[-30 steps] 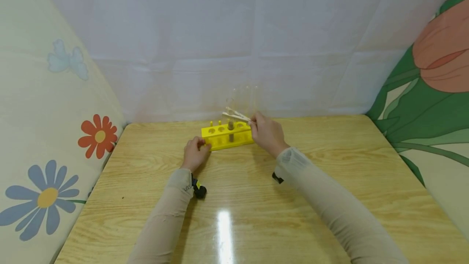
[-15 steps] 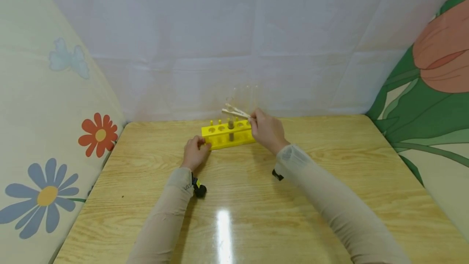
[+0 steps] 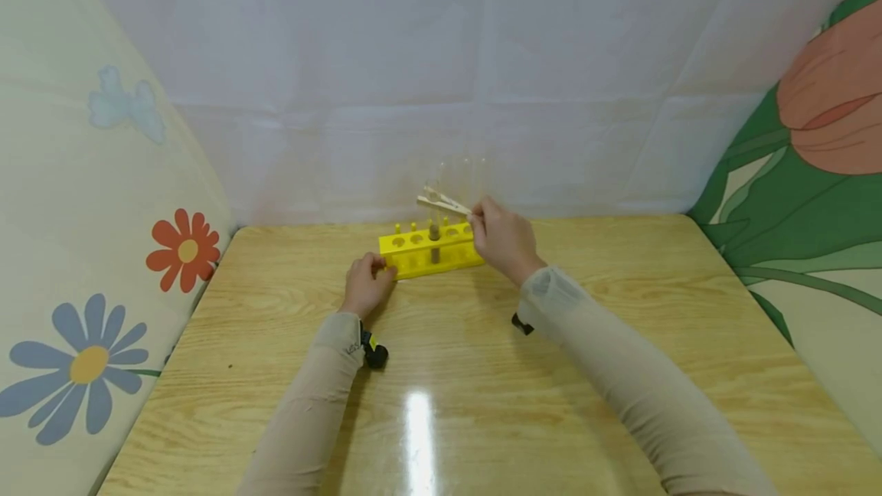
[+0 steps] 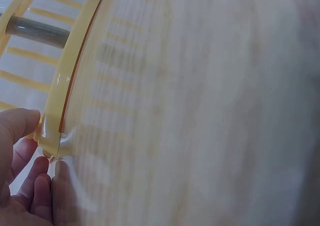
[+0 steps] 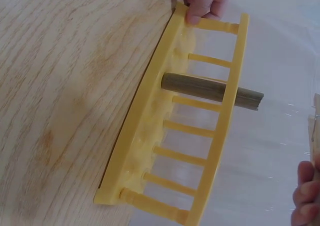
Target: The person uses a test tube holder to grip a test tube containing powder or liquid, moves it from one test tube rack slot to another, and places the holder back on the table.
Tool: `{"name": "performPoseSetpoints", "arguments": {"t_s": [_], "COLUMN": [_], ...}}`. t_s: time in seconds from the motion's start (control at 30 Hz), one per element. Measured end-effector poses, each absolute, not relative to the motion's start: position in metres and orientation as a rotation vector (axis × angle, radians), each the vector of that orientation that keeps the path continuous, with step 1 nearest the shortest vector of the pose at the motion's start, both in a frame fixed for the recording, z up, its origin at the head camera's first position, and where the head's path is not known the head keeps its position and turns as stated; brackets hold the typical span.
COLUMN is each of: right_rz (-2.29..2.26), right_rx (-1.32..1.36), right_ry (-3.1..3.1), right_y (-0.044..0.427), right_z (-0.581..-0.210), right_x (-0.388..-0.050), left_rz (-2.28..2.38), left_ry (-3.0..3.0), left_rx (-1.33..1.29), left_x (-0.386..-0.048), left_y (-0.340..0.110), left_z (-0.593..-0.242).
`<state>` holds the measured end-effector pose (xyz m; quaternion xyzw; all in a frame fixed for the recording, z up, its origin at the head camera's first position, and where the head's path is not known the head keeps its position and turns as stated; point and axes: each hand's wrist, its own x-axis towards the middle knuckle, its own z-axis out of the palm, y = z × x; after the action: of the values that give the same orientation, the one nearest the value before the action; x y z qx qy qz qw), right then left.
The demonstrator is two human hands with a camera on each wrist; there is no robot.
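Observation:
A yellow test tube rack (image 3: 406,245) stands at the back of the table. My left hand (image 3: 365,284) grips its left end, with the thumb on the base in the right wrist view. A clear test tube with a grey-brown filling (image 5: 200,87) stands upright in a middle hole. With my right hand (image 3: 506,242) I hold a wooden test tube holder (image 3: 451,205) by its handle. Its spread jaws are level with the tube's upper part, close to the rim. Whether they touch the glass, I cannot tell. Only some fingers of that hand show in the right wrist view.
Behind the rack stand several thin clear rods or tubes (image 3: 465,174), hard to make out against the white backdrop (image 3: 358,44). Painted side panels (image 3: 76,213) flank the wooden table (image 3: 475,396). Each wrist carries a small black camera (image 3: 376,356).
My right hand has risen slightly, bringing the test tube holder higher along the tube. My left hand stays at the rack's end. The head view has shifted a little.

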<state>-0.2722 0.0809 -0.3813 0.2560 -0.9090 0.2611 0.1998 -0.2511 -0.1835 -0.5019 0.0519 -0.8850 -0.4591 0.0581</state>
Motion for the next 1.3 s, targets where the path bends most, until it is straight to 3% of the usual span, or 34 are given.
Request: {"name": "performPoseSetpoints", "arguments": {"t_s": [1.3], "right_rz": [0.812], "right_rx": [0.706], "right_ry": [-2.462], "right_y": [0.0798], "right_z": [-0.3716], "right_x": [-0.2735], "left_rz": [-1.384], "left_ry": [-2.678], "left_rx": [0.162], "left_x": [-0.2493], "left_y": [-0.1808], "left_z": [-0.4988]}}
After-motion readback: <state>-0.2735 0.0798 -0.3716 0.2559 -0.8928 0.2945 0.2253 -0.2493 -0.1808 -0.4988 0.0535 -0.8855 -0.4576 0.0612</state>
